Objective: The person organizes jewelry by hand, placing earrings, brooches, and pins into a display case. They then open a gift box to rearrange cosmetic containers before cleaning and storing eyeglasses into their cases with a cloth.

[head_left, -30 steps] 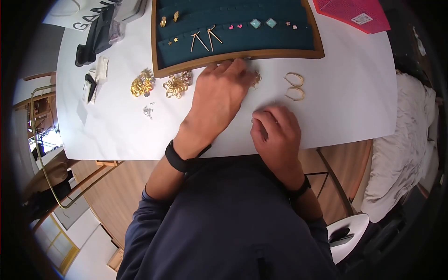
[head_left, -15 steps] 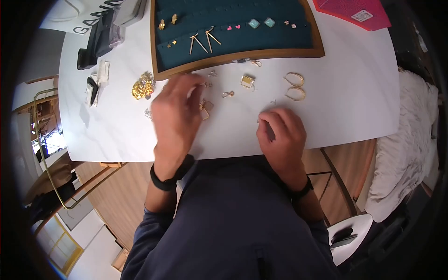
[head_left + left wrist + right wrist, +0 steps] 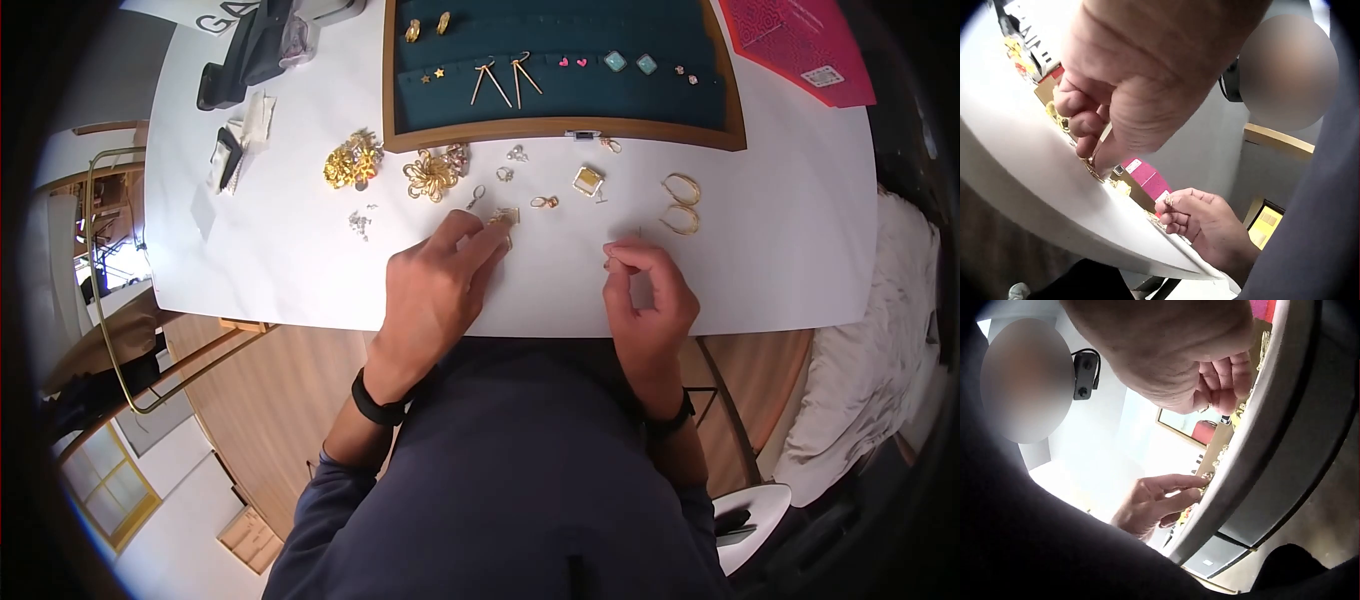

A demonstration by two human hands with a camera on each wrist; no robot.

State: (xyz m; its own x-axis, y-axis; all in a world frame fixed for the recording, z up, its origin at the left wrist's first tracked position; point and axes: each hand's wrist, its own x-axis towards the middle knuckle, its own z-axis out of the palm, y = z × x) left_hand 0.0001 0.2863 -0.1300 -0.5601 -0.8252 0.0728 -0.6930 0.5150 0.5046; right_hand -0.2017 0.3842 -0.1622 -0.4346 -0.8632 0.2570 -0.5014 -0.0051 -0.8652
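Note:
In the head view my left hand (image 3: 435,290) reaches over the white table, its thumb and fingertips pinching at a gold square-framed earring (image 3: 511,215), which they partly cover. My right hand (image 3: 655,295) is raised near the front edge, thumb and forefinger pinching a small gold earring (image 3: 1169,200), seen best in the left wrist view. Between the hands lie a gold hoop earring with a drop (image 3: 544,202) and a square yellow-stone earring (image 3: 588,181). A silver-toned drop earring (image 3: 477,194) lies just beyond the left fingertips.
A wooden-framed tray (image 3: 560,137) lined in dark green holds several pairs of earrings. Left of centre lie a gold looped flower piece (image 3: 430,176), a gold pile (image 3: 352,162) and tiny clear bits (image 3: 360,224). Two gold hoops (image 3: 682,205) lie at right, a pink packet (image 3: 800,50) beyond.
My left hand has gone from the tray's front edge leftward and down to the square-framed earring, uncovering the flower piece. The right hand keeps its pinch. The head view has shifted.

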